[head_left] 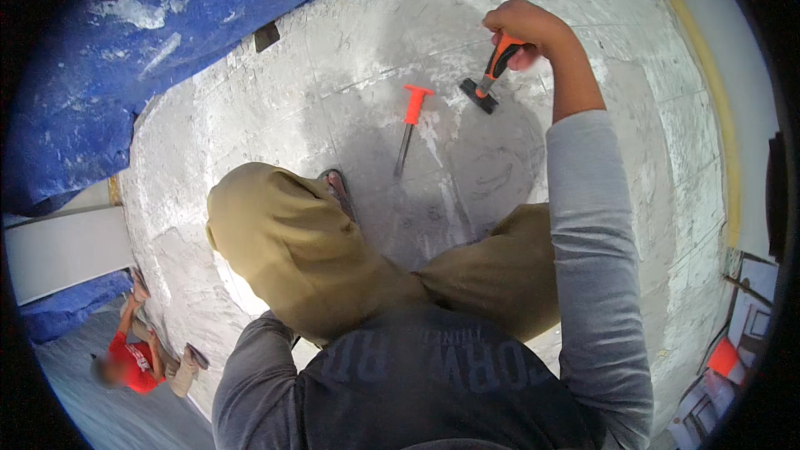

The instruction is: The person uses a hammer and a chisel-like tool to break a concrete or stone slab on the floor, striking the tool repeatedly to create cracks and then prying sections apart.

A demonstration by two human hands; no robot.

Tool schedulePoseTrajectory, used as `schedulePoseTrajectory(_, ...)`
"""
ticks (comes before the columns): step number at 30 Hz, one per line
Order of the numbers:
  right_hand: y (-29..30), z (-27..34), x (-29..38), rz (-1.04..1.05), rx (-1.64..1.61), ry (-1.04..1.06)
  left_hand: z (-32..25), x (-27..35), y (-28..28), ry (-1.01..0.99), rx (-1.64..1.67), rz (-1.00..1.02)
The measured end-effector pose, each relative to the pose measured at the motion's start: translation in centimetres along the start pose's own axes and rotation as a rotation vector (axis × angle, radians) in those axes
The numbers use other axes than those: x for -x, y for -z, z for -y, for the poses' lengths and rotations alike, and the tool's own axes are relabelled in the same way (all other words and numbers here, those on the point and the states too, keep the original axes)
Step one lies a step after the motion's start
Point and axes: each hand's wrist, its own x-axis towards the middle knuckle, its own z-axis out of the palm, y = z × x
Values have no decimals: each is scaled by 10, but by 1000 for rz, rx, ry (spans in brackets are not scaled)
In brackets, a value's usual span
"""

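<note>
My right hand [522, 28], raised at the upper right over the floor, is closed around the orange and black handle of a scraper [489, 80]. The scraper's wide dark head points down and to the left. To its left lies a chisel [411, 119] with an orange guarded grip and a dark metal shaft, untouched on the dusty grey floor [375, 106]. My left hand is out of view; only the left sleeve shows, beside my bent knee.
A stained blue tarp [187, 19] borders the floor at the upper left. A small dark block [267, 37] lies by its edge. At the lower left another person [139, 356] in a red shirt is low near the floor. A pale wall [731, 75] stands right.
</note>
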Motion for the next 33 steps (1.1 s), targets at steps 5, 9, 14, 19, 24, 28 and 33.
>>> schedulePoseTrajectory(5, 5, 11, -3, -3, 12, -42, 25, -4, -1, 60, 40, 22)
schedulePoseTrajectory(9, 16, 16, -1, -13, 24, -65, 33, -12, -10, 82, 38, 99)
schedulePoseTrajectory(14, 23, 6, -6, -79, -67, -95, 35, -32, -8, 86, 15, 184)
schedulePoseTrajectory(19, 26, -10, 9, -167, -187, -133, 28, -60, 14, 46, -29, 209)
schedulePoseTrajectory(24, 1, 0, 27, -222, -160, -90, 19, -80, 31, -12, -59, 216)
schedulePoseTrajectory(28, -6, 2, 40, -174, -112, -138, 23, -90, 44, -33, -57, 201)
schedulePoseTrajectory(33, -13, 6, 32, -180, -58, -12, 38, -90, 42, -30, -59, 193)
